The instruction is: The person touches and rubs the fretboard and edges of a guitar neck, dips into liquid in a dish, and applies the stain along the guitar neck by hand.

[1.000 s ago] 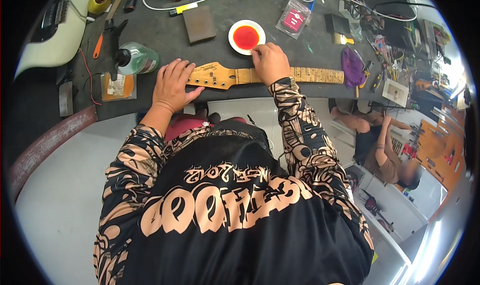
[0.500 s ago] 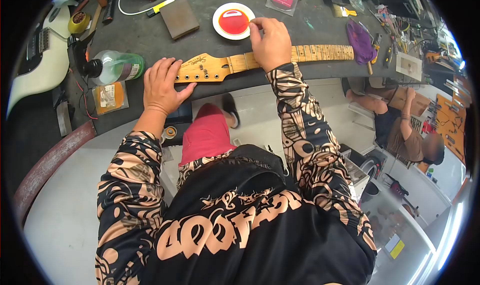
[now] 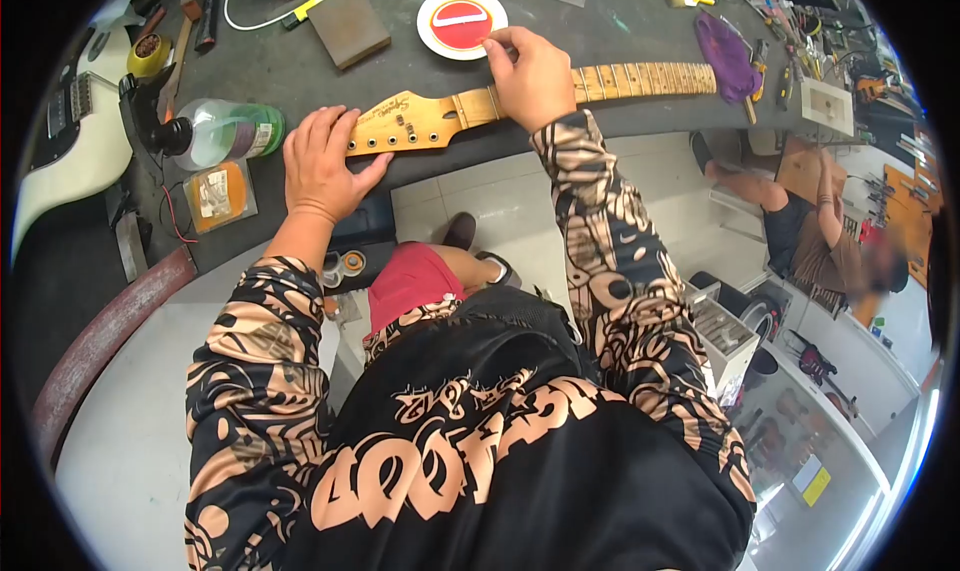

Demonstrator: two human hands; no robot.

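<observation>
A maple guitar neck (image 3: 645, 79) lies across the bench, its headstock (image 3: 405, 121) to the left. My left hand (image 3: 325, 159) grips the headstock's end, fingers over the top and thumb at the near edge. A small white saucer (image 3: 424, 37) holding red liquid (image 3: 462, 33) sits just beyond the neck. My right hand (image 3: 532, 79) is over the neck, thumb and fingers pinched at the saucer's near right rim. Whatever is in that pinch is too hidden to name. Part of the fretboard is covered by this hand.
On the left are a bottle of green liquid (image 3: 232, 131), an orange packet (image 3: 220, 196) and a white guitar body (image 3: 95, 136). A brown block (image 3: 348, 26) lies near the saucer. A purple cloth (image 3: 727, 59) meets the neck's right end. Another person (image 3: 815, 211) sits at right.
The view has shifted slightly. My right fingertips have moved from the saucer's right side to its near right rim. My left hand stays on the headstock.
</observation>
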